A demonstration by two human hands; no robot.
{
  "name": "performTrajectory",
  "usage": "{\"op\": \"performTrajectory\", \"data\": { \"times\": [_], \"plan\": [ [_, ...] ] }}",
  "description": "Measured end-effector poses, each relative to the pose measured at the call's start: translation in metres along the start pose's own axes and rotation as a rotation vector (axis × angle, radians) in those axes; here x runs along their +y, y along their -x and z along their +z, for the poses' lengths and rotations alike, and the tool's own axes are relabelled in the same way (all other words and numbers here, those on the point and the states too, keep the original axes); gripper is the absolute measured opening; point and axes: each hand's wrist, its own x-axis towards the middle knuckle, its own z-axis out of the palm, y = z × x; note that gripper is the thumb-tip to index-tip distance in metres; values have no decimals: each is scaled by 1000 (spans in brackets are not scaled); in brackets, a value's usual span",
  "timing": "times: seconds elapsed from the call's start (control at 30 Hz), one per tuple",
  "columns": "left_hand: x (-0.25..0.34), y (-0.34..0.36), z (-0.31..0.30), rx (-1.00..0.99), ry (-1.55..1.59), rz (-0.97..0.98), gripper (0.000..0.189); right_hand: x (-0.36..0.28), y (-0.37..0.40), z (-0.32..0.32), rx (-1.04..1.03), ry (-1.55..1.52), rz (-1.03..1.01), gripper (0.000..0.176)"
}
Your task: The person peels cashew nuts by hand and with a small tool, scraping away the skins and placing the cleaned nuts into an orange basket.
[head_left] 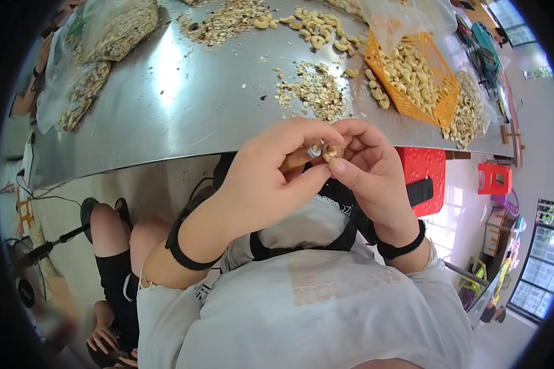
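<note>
My left hand point(277, 166) is closed around the wooden handle point(295, 160) of a small tool with a metal collar point(314, 150). Its tip is hard to make out between my hands. A cashew nut point(330, 153) is pinched by my right hand point(370, 169), right at the tool's tip. The two hands nearly touch, just off the near edge of the metal table point(209, 104). Beyond them lies a pile of husk scraps point(317, 92). Peeled cashews point(412, 77) fill an orange basket point(452, 101) to the right.
Plastic bags of pieces point(120, 34) lie at the table's left, with more scraps point(224, 21) and loose cashews point(317, 27) farther back. A red stool point(434, 166) holding a black phone point(420, 192) stands below the table. Another person's bare knees point(111, 230) are at left.
</note>
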Motion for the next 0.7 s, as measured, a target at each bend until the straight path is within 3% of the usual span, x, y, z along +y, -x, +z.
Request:
{"op": "performTrajectory", "data": {
  "times": [0.57, 0.7],
  "plan": [
    [-4, -34, -14, -69, -128, -61, 28, 0, -36, -22, -29, -65, 78, 33],
    [0, -38, -16, -31, 85, -146, 31, 0, -39, -28, -6, -130, 39, 30]
  ]
}}
